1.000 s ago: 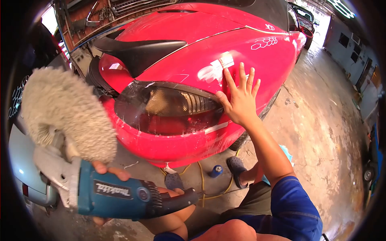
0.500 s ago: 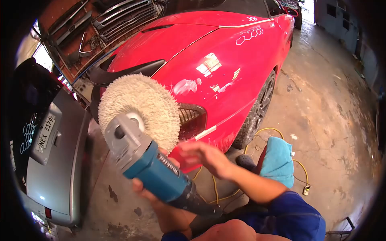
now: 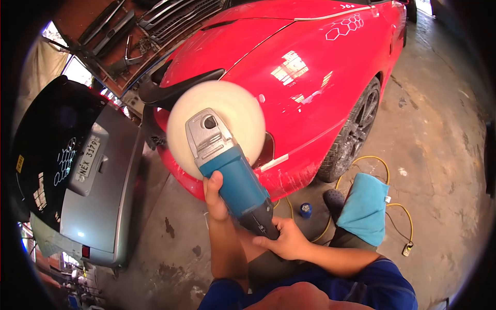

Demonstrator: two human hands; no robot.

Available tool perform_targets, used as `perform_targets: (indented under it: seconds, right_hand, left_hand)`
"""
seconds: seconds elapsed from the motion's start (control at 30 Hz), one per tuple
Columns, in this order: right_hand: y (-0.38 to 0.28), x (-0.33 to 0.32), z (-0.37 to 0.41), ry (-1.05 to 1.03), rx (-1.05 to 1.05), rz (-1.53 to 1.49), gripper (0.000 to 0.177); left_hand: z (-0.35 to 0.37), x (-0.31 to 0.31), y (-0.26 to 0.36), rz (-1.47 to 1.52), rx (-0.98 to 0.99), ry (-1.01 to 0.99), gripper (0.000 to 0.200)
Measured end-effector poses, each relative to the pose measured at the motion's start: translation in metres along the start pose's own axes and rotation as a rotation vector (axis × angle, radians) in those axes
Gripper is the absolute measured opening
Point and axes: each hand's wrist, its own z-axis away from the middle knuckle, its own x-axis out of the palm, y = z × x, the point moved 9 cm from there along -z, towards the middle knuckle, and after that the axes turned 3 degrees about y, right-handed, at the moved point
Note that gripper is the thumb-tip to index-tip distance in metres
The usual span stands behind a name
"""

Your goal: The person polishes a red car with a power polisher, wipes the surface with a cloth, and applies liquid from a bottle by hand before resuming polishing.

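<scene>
My left hand point(image 3: 216, 198) is wrapped round the teal body of a power polisher point(image 3: 237, 181), just behind its grey metal head. My right hand point(image 3: 287, 238) grips the black rear end of the tool. The round cream pad point(image 3: 225, 101) looks smooth and blurred, as if spinning. It is in front of the nose of a red car point(image 3: 248, 57) and hides part of its front; whether it touches the paint cannot be told. A pale smear shows on the paint beside the pad.
A grey car point(image 3: 116, 201) stands at the left. On my leg lies a turquoise cloth point(image 3: 364, 209). A yellow cord point(image 3: 385, 161) runs over the floor near the front wheel point(image 3: 356, 129), and a small blue container point(image 3: 306, 210) stands below the bumper. Car grilles point(image 3: 170, 20) hang behind.
My right hand, open beside the pad before, now holds the tool's rear end. The pad's shaggy fibres have blurred smooth. The polisher has shifted right and up in view; the pale smear looks smaller.
</scene>
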Motion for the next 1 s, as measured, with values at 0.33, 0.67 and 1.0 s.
perform_targets:
  seconds: [0.33, 0.67, 1.0]
  right_hand:
    - [-0.004, 0.005, -0.004, -0.036, 0.007, -0.035, 0.049]
    - [0.015, -0.004, 0.000, -0.032, 0.004, -0.115, 0.049]
    - [-0.008, 0.011, -0.016, -0.040, -0.042, -0.198, 0.020]
  left_hand:
    - [0.006, 0.007, 0.012, -0.031, -0.027, 0.002, 0.081]
    - [-0.007, 0.052, 0.022, -0.140, 0.024, 0.027, 0.075]
    - [-0.006, 0.010, 0.035, -0.226, 0.098, 0.139, 0.074]
